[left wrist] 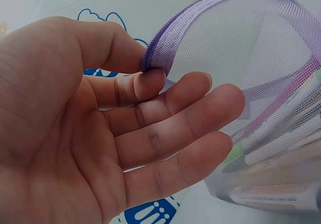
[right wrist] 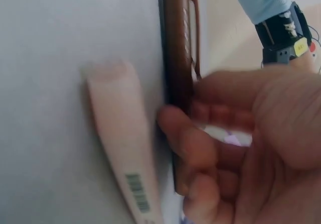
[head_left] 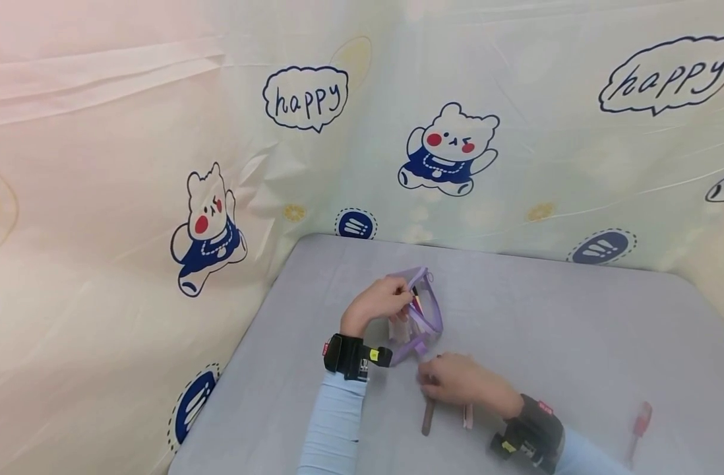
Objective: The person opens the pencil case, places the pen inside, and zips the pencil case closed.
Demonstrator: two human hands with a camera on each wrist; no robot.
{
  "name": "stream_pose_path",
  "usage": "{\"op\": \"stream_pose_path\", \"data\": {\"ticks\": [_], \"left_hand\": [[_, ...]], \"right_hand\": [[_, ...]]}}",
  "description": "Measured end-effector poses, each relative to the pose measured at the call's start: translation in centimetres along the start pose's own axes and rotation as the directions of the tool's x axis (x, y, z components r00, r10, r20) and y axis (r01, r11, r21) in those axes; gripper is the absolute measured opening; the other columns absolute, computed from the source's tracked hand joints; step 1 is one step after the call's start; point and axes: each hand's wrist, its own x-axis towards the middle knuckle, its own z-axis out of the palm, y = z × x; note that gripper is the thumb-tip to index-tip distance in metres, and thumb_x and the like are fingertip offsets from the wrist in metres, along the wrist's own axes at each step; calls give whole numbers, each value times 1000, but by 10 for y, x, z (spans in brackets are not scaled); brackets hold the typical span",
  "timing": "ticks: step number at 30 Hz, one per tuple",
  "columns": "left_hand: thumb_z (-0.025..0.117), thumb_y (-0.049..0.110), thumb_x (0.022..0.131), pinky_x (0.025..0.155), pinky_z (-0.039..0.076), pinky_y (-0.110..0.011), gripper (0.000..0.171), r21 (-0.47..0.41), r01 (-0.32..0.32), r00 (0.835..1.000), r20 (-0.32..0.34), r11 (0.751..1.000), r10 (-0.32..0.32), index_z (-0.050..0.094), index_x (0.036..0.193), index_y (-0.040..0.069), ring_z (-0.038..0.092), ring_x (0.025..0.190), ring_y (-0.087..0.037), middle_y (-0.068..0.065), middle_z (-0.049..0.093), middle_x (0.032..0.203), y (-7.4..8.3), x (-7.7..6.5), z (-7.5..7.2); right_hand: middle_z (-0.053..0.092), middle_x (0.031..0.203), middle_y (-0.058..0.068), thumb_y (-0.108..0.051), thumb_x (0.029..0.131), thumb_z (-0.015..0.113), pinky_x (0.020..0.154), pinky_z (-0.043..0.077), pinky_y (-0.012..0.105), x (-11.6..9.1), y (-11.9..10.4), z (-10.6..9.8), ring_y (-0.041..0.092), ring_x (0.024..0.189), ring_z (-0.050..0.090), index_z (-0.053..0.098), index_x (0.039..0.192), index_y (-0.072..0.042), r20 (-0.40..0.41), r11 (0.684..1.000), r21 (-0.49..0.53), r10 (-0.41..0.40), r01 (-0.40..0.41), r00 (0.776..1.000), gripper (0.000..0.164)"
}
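My left hand pinches the zippered edge of a purple mesh pencil pouch between thumb and index finger, its other fingers extended. Through the mesh, pens and other slim items show, and the pouch mouth gapes in the head view. Near the pouch's front end, my right hand has its thumb and fingertips around a brown stick-shaped thing, which has a ribbed side and a thin arm like a clip. Beside it on the table lies a pale pink flat item with a barcode, blurred in the right wrist view.
A red-handled screwdriver-like tool lies at the right of the grey table. Behind and to the left hangs a printed curtain with cartoon bears, meeting the table's edges. Both wrists wear black camera straps.
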Motion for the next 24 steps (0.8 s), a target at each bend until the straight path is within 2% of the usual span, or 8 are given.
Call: {"op": "stream_pose_path", "data": {"ticks": [5,9,18,24], "left_hand": [[50,21,98,63,55,-30,17,1,-4,1000,-2,1000,4,59,88,11,68,72,-20,-4,67,81,-3,2,0],[50,21,98,63,55,-29,17,0,-9,1000,-1,1000,9,58,87,11,68,71,-17,-3,67,81,-5,4,-1],[50,21,98,65,57,-35,17,-4,-1,1000,2,1000,1,58,86,11,69,73,-20,-4,67,80,-3,2,-1],[50,20,98,66,58,-37,17,-6,-12,1000,7,1000,12,58,86,10,71,75,-25,-5,68,80,-3,2,0]], "right_hand": [[50,64,-13,-20,85,70,48,37,21,1,-4,3,3,55,43,59,79,-21,-60,998,-8,63,-64,996,12],[50,64,-13,-17,83,69,48,37,20,1,0,3,2,54,43,57,80,-20,-57,996,33,84,-82,995,13],[50,64,-14,-12,84,64,50,36,19,-10,9,-16,-1,55,44,60,85,-19,-18,979,205,6,-2,1000,8],[49,65,-13,-10,85,61,51,34,18,-16,13,-32,-2,56,41,59,86,-18,-14,973,227,-40,42,999,8]]}}
